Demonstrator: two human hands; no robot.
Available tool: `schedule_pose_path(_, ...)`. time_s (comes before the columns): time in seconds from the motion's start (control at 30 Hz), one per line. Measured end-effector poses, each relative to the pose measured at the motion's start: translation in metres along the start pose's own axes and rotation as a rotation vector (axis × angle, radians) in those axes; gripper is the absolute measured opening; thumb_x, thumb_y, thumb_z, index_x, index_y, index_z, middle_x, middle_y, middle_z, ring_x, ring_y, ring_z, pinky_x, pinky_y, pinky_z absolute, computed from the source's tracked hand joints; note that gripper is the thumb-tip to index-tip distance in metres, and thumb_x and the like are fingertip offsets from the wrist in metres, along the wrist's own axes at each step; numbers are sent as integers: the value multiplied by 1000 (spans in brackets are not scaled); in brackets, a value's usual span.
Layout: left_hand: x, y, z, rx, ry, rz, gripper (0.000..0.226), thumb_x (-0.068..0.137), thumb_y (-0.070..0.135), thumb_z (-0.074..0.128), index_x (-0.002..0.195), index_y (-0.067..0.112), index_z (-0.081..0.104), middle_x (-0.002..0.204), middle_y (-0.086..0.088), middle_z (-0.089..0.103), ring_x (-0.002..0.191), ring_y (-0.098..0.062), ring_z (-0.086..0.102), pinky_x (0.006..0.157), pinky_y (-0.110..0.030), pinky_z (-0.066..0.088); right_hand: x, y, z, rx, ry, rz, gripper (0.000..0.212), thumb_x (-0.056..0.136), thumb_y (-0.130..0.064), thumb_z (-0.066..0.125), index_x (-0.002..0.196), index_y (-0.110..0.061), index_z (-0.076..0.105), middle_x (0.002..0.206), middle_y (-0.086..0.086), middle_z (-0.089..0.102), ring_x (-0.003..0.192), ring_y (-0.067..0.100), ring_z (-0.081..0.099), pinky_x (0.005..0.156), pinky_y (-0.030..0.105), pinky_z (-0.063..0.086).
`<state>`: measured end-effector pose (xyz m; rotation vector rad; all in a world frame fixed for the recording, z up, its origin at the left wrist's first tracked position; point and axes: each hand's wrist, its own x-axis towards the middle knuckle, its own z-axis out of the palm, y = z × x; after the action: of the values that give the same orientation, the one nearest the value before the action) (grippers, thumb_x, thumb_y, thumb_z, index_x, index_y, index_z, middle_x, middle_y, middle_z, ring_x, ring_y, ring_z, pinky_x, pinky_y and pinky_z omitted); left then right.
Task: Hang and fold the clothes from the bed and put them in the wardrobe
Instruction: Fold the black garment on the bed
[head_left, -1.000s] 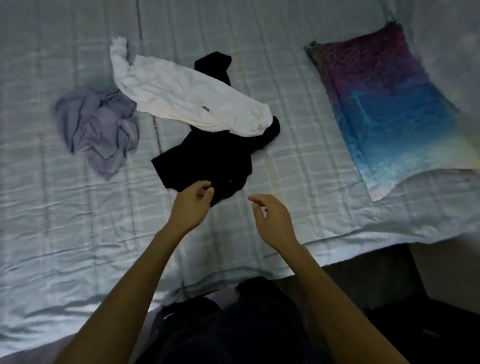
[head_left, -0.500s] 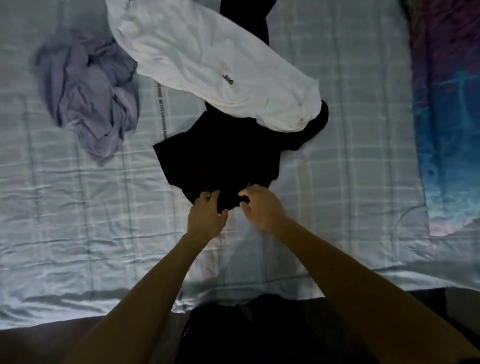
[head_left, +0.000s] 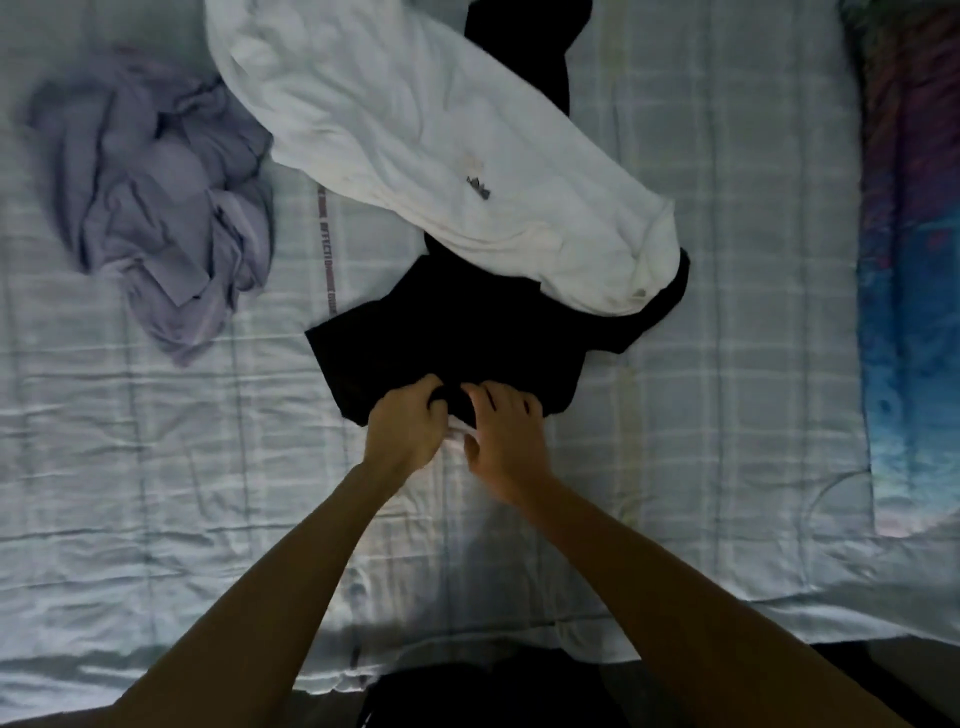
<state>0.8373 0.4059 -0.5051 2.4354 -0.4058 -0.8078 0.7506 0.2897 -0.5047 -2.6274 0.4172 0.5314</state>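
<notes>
A black garment (head_left: 467, 332) lies crumpled in the middle of the bed, its far part covered by a white shirt (head_left: 415, 135) laid across it. My left hand (head_left: 408, 428) grips the black garment's near edge, fingers curled into the cloth. Right beside it, my right hand (head_left: 506, 434) rests on the same edge with its fingers bent over the fabric and the thumb on the sheet. A lilac garment (head_left: 156, 197) lies bunched up to the left, apart from both hands.
The bed carries a pale checked sheet (head_left: 727, 364) with wrinkles. A blue and purple patterned cloth (head_left: 914, 291) lies along the right side. The bed's near edge (head_left: 519, 665) runs just in front of my dark-clothed body.
Both hands went from hovering above the sheet down onto the black garment's near edge. The view closed in on the clothes.
</notes>
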Motion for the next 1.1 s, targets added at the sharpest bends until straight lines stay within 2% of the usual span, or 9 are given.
schedule_pose_path(0.13,-5,40,-57,-279,59,53,23,77,20,45,74,7,63,61,-1,61,55,-12,55,56,-26,45,14,-9,-52,93,158,55,57,64,-14,76,119,-13,60,108,10,63,101,30,60,90,44,43)
schedule_pose_path(0.23,-16,69,-95,-260,93,233,16,77,16,56,74,4,65,65,-3,65,64,-13,58,58,-15,43,14,-9,-97,260,239,46,49,69,-1,64,117,-10,61,107,12,62,93,32,62,81,43,51)
schedule_pose_path(0.3,-23,87,-123,-187,129,322,10,77,16,66,79,6,67,69,-1,68,66,-11,58,56,-7,39,7,-10,-131,346,300,55,50,73,4,58,121,-11,58,115,12,60,99,30,61,84,43,51)
schedule_pose_path(0.47,-53,136,-194,-31,237,515,39,80,46,48,79,11,64,63,-2,61,56,-13,54,51,-27,32,-29,-22,-223,492,422,67,48,81,8,50,126,-7,56,122,11,61,111,24,56,94,16,33)
schedule_pose_path(0.57,-76,172,-238,6,397,573,39,81,47,47,72,10,58,61,-6,59,58,-26,58,51,-32,40,-48,-40,-274,508,556,-3,48,79,8,50,121,-13,60,110,6,66,98,20,61,85,20,43)
schedule_pose_path(0.7,-100,207,-297,54,607,559,50,78,55,42,82,12,65,70,-8,68,73,-30,65,62,-38,49,-70,-64,-340,434,683,-41,43,78,3,48,110,-22,64,100,-2,68,87,16,61,71,28,47)
schedule_pose_path(0.8,-118,225,-328,26,718,569,48,80,57,44,78,12,62,68,-8,67,70,-28,64,62,-39,48,-82,-62,-360,343,630,14,33,86,-2,48,110,-19,64,100,2,68,81,20,59,62,27,39)
schedule_pose_path(0.9,-132,233,-347,0,776,578,40,83,49,50,76,11,60,65,-7,64,65,-26,62,61,-39,47,-93,-54,-362,362,579,46,26,90,-6,48,107,-17,64,94,4,68,74,20,57,59,29,38)
schedule_pose_path(1.1,-147,238,-377,-181,895,540,24,91,33,56,82,13,66,73,1,66,70,-15,60,64,-29,42,-115,-74,-391,418,733,22,17,95,-28,50,87,-23,64,76,-2,62,71,20,58,54,28,32)
